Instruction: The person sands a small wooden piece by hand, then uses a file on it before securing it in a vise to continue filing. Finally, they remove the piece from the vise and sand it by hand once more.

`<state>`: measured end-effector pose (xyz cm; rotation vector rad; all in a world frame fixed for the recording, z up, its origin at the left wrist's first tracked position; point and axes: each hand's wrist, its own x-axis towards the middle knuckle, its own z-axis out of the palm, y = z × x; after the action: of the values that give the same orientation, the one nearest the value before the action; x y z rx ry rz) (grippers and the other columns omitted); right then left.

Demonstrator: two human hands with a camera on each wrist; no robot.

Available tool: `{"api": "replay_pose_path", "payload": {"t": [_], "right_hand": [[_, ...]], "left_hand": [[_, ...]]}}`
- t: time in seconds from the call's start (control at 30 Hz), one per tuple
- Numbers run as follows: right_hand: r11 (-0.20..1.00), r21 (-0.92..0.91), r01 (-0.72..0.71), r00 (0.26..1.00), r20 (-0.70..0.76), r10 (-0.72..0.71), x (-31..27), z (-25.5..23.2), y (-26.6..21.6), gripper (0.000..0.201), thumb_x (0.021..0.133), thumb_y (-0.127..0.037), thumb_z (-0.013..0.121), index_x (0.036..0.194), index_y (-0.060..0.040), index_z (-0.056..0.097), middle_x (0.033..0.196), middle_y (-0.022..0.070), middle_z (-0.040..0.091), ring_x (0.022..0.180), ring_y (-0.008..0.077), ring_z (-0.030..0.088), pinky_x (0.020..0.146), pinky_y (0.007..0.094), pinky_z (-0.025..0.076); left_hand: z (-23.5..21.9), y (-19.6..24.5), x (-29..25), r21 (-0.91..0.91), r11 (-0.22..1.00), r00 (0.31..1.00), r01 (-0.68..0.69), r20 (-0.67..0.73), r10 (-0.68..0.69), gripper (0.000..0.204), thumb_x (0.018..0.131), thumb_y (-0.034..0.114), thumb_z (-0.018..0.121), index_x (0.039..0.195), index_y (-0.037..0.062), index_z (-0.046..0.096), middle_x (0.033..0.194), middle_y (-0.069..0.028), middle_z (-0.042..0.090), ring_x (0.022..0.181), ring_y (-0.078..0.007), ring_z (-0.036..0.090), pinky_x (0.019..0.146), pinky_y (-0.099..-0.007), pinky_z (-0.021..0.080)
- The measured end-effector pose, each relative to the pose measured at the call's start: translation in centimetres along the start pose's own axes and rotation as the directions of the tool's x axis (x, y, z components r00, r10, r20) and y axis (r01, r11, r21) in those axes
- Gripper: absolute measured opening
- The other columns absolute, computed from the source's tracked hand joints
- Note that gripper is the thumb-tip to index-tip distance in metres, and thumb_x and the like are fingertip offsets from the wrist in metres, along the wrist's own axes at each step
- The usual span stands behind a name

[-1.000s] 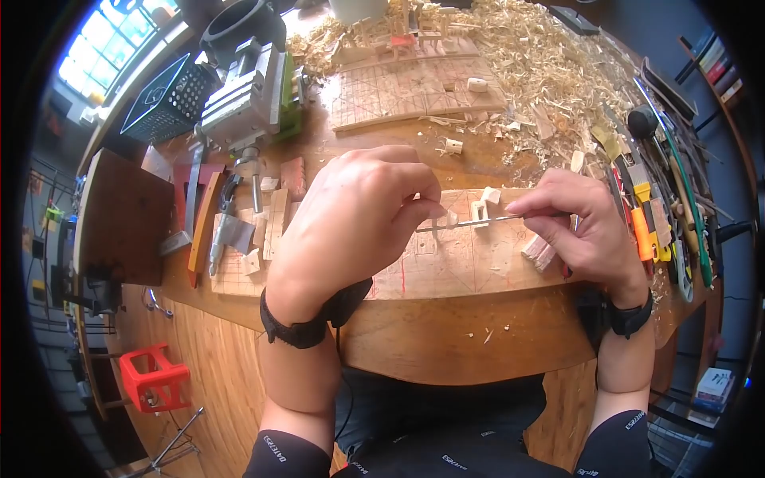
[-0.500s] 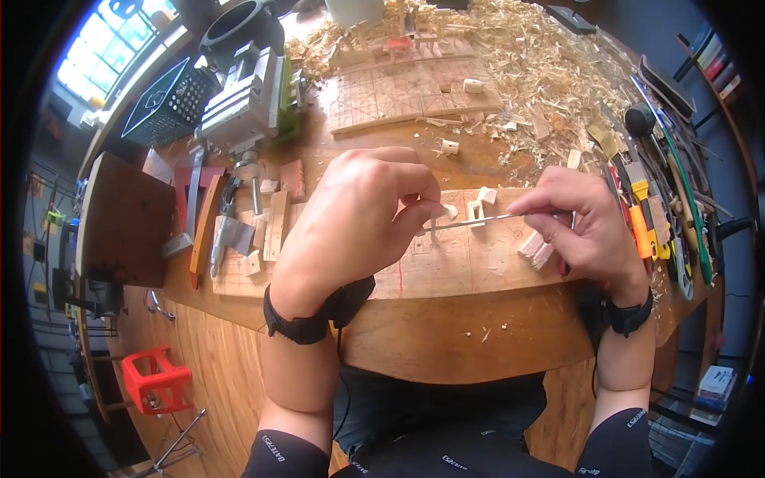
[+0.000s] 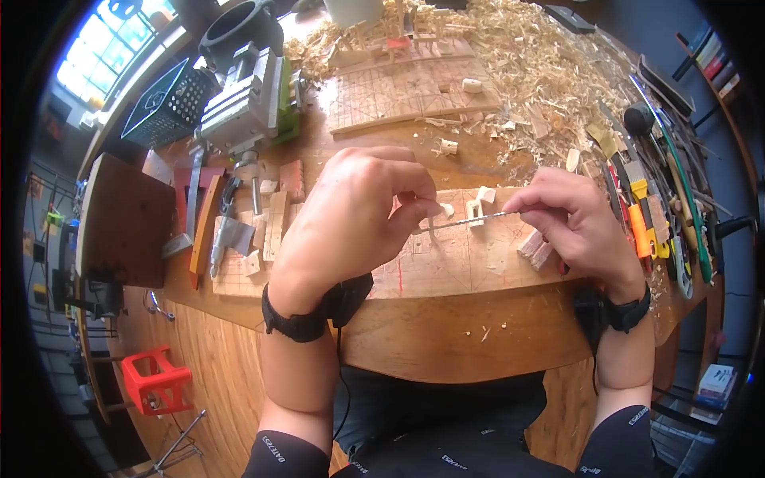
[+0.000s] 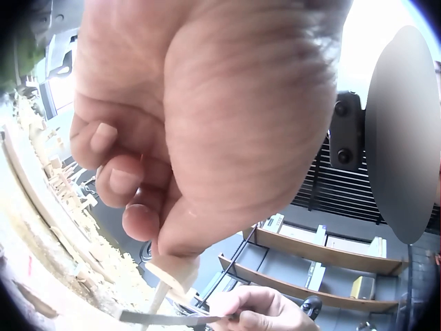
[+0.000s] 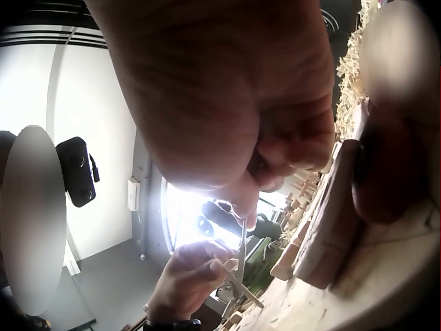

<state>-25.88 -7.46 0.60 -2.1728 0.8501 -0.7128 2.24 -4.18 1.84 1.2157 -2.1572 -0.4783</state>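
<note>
My left hand [image 3: 343, 219] pinches a small pale wooden piece [image 4: 173, 272] between thumb and fingertips. A thin stem runs down from its rounded head towards the marked wooden board [image 3: 510, 271]. From the other side, my right hand [image 3: 570, 219] pinches one end of a thin flat metal file [image 3: 466, 221]. The file reaches leftward and crosses the stem just below the left fingertips. Behind the file a small notched wooden block [image 3: 476, 212] stands on the board. A grooved wooden block [image 3: 535, 249] lies beneath the right hand.
Behind the hands, a second marked board [image 3: 414, 95] lies by a heap of wood shavings [image 3: 542, 76]. A metal vise [image 3: 247, 99] stands at the back left. Chisels, files and orange-handled tools [image 3: 640, 231] line the right side. Wood scraps [image 3: 275, 227] lie left of the left hand.
The file shifts slightly along its length, right and then back left, with the right hand. The left hand stays nearly still, pinching the wooden piece.
</note>
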Motion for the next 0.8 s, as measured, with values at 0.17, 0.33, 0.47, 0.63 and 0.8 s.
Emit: {"api": "replay_pose_path", "payload": {"t": [0.17, 0.33, 0.47, 0.63, 0.8], "right_hand": [[0.998, -0.045, 0.043, 0.999, -0.010, -0.044, 0.0, -0.2, -0.4, 0.015, 0.087, 0.006, 0.068, 0.100, 0.0000, 0.075, 0.080, 0.0086, 0.065, 0.071, 0.0185, 0.061, 0.063, 0.0300, 0.046], [0.996, -0.073, 0.053, 0.998, 0.020, -0.052, -0.1, -0.5, -0.2, 0.017, 0.086, 0.006, 0.068, 0.100, -0.0013, 0.075, 0.081, 0.0094, 0.066, 0.072, 0.0218, 0.061, 0.065, 0.0322, 0.047], [1.000, -0.023, 0.010, 1.000, 0.000, -0.010, -0.1, -0.3, -0.1, 0.017, 0.086, 0.006, 0.068, 0.099, -0.0013, 0.075, 0.081, 0.0093, 0.066, 0.072, 0.0217, 0.061, 0.065, 0.0325, 0.047], [0.999, -0.045, 0.003, 1.000, -0.015, -0.004, -0.1, -0.5, -0.7, 0.016, 0.086, 0.005, 0.068, 0.099, -0.0014, 0.075, 0.081, 0.0098, 0.067, 0.073, 0.0226, 0.062, 0.065, 0.0328, 0.047], [0.998, -0.009, -0.066, 0.997, 0.025, 0.066, -0.5, -1.3, -1.1, 0.015, 0.087, 0.004, 0.068, 0.099, 0.0005, 0.075, 0.081, 0.0077, 0.069, 0.071, 0.0155, 0.063, 0.067, 0.0279, 0.048]], "left_hand": [[0.0, 0.0, 0.0, -0.019, 1.000, 1.000, 0.008, -0.007, -0.008, 0.008, 0.080, 0.000, 0.078, 0.083, -0.0019, 0.071, 0.077, -0.0115, 0.067, 0.069, -0.0248, 0.069, 0.064, -0.0338, 0.053], [0.0, 0.1, 0.0, -0.017, 1.000, 1.000, 0.017, -0.001, -0.017, 0.008, 0.079, 0.000, 0.078, 0.083, -0.0019, 0.071, 0.077, -0.0114, 0.067, 0.069, -0.0251, 0.069, 0.064, -0.0335, 0.053], [-0.1, 0.1, 0.0, -0.003, 1.000, 1.000, 0.017, 0.000, -0.017, 0.008, 0.080, 0.000, 0.078, 0.083, -0.0019, 0.071, 0.077, -0.0115, 0.067, 0.068, -0.0245, 0.069, 0.063, -0.0333, 0.052], [0.1, -0.2, -0.1, -0.033, 0.999, 1.000, 0.022, -0.013, -0.023, 0.008, 0.080, 0.001, 0.078, 0.083, -0.0014, 0.071, 0.076, -0.0110, 0.066, 0.067, -0.0239, 0.067, 0.062, -0.0334, 0.051], [0.2, -0.1, 0.0, -0.040, 0.999, 0.999, -0.003, -0.035, 0.001, 0.010, 0.080, 0.003, 0.079, 0.081, -0.0004, 0.070, 0.075, -0.0093, 0.066, 0.064, -0.0222, 0.064, 0.058, -0.0322, 0.048]]}}
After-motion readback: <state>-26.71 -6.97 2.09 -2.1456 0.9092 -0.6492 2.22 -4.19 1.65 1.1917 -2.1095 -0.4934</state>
